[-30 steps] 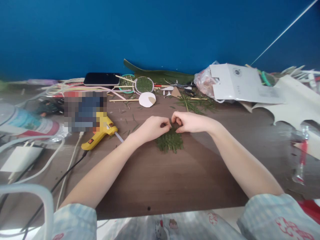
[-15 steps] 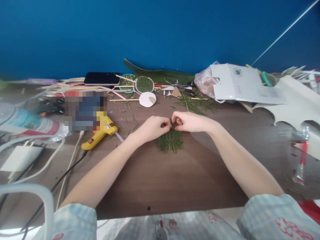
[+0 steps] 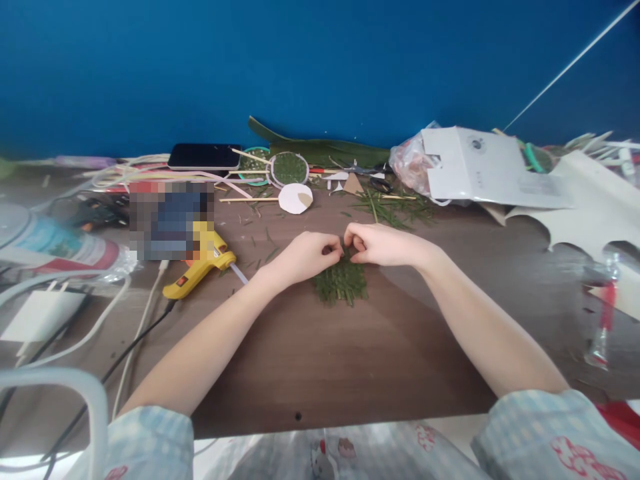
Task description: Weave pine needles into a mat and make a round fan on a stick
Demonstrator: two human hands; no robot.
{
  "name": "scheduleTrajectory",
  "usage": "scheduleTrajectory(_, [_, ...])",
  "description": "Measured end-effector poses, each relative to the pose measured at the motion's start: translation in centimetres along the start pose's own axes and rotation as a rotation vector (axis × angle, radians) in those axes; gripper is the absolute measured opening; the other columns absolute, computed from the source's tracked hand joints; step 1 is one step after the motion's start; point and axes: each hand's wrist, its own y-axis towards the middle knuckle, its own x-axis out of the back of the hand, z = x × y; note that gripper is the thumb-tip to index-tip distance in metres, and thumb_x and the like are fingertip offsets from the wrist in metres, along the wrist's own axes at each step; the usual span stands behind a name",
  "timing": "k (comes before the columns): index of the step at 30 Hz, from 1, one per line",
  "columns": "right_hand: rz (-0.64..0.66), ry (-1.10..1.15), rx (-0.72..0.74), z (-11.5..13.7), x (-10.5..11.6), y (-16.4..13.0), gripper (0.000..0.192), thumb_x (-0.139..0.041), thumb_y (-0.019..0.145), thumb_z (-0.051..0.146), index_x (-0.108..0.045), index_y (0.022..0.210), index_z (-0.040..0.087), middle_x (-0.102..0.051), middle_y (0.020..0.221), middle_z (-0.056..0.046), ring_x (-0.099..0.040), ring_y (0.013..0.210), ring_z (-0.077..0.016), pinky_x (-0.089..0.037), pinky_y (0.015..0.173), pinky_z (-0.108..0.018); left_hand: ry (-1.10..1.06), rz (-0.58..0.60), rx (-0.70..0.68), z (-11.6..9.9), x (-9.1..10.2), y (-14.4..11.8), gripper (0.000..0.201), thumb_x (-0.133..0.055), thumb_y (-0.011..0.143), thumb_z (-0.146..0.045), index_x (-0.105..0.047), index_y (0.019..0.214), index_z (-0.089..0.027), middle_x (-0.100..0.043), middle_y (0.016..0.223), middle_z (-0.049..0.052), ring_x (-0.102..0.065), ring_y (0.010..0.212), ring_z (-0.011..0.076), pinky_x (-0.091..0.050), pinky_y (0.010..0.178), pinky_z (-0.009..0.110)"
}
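Observation:
A small mat of woven green grass blades (image 3: pixel 343 283) lies on the brown table in front of me, its lower end fringed. At its upper left edge is my left hand (image 3: pixel 313 257), thumb and fingertips pinched together. Just across from it, my right hand (image 3: pixel 383 243) curls its fingers at the mat's upper right, thumb close to the index finger. The fingertips of both hands nearly meet over the top edge. Whatever thin strands lie between them are too small to make out. Loose grass blades (image 3: pixel 395 210) are scattered behind my right hand.
To the left lie a yellow glue gun (image 3: pixel 200 267), a white charger (image 3: pixel 43 315) with cables and a plastic bottle (image 3: pixel 55 243). Along the blue wall are a phone (image 3: pixel 204 157), round grass-covered fans (image 3: pixel 289 170), a white disc on a stick (image 3: pixel 295 199), scissors (image 3: pixel 383 185) and a white box (image 3: pixel 480 167).
Hardly anything differs. Both hands stay over the mat's top edge with only a tiny shift of the fingers.

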Motion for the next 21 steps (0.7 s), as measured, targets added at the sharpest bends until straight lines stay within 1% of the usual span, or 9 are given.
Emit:
scheduleTrajectory(11, [0.012,0.007,0.01,0.01,0.09,-0.12,0.019,-0.056,0.071,0.022,-0.042,0.084,0.022,-0.051,0.074,0.001,-0.047,0.064,-0.0136,-0.03,0.055,-0.025,-0.001,0.003,-0.004,0.0,0.03,-0.01,0.018,-0.046,0.076,-0.02,-0.064,0.075,-0.017,-0.066,0.072,0.0,-0.056,0.065,0.0124,-0.038,0.063,0.022])
scheduleTrajectory(17, [-0.011,0.012,0.019,-0.27,0.02,-0.06,0.025,-0.058,0.07,0.023,-0.043,0.09,0.023,-0.051,0.072,0.003,-0.046,0.062,-0.0128,-0.028,0.055,-0.024,-0.002,0.001,0.005,-0.09,0.06,-0.04,0.019,-0.046,0.076,-0.021,-0.065,0.077,-0.017,-0.066,0.073,0.0,-0.056,0.066,0.0123,-0.038,0.063,0.022])
scheduleTrajectory(21, [-0.009,-0.008,0.048,-0.17,0.07,-0.13,0.018,-0.056,0.07,0.02,-0.046,0.084,0.023,-0.051,0.071,0.003,-0.045,0.06,-0.0116,-0.027,0.054,-0.024,0.004,-0.001,0.002,-0.15,0.08,-0.06,0.019,-0.046,0.076,-0.021,-0.065,0.077,-0.017,-0.066,0.073,-0.001,-0.056,0.065,0.0122,-0.038,0.063,0.022])
